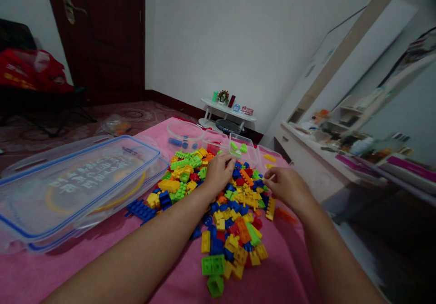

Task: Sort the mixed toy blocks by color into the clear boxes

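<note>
A heap of plastic building bricks point(231, 218) in yellow, green, blue, red and orange lies on a pink cloth point(289, 267). My left hand point(218, 172) rests on the far part of the heap with its fingers curled down into the bricks; what they grip is hidden. My right hand point(286, 186) hovers at the heap's right edge with its fingertips pinched together, close to a yellow brick point(270, 208). A flat blue plate piece point(140, 209) lies at the heap's left side.
A large clear storage box with a blue-rimmed lid point(75, 190) sits to the left. Small clear containers point(242, 149) holding a few bricks stand behind the heap. A cluttered desk point(340, 154) is at right, a small white shelf point(228, 110) and dark door point(102, 36) beyond.
</note>
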`<move>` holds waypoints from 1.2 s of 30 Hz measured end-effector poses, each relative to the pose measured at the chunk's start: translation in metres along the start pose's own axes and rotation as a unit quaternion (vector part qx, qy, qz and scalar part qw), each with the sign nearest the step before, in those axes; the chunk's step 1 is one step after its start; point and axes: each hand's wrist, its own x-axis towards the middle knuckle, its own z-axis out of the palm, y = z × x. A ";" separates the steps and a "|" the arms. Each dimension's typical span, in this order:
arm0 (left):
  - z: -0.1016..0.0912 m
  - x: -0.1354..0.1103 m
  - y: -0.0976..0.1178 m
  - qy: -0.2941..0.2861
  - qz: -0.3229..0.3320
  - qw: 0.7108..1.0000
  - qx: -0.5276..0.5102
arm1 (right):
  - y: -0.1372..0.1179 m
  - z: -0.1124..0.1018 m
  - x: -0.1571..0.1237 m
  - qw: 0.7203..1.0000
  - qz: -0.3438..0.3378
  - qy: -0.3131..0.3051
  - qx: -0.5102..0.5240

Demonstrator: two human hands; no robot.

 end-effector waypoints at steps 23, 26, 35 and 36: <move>0.008 -0.021 0.045 -0.332 0.238 0.884 0.228 | 0.025 0.009 -0.033 0.999 -0.039 -0.013 0.015; 0.006 -0.018 0.045 -0.322 0.176 0.916 0.162 | 0.022 0.009 -0.033 0.995 -0.075 -0.025 0.061; 0.016 -0.010 0.028 -0.285 -0.099 0.930 -0.209 | 0.010 0.006 -0.040 0.979 -0.141 -0.026 0.143; 0.017 -0.010 0.028 -0.276 -0.118 0.927 -0.224 | 0.008 0.007 -0.040 0.978 -0.145 -0.024 0.150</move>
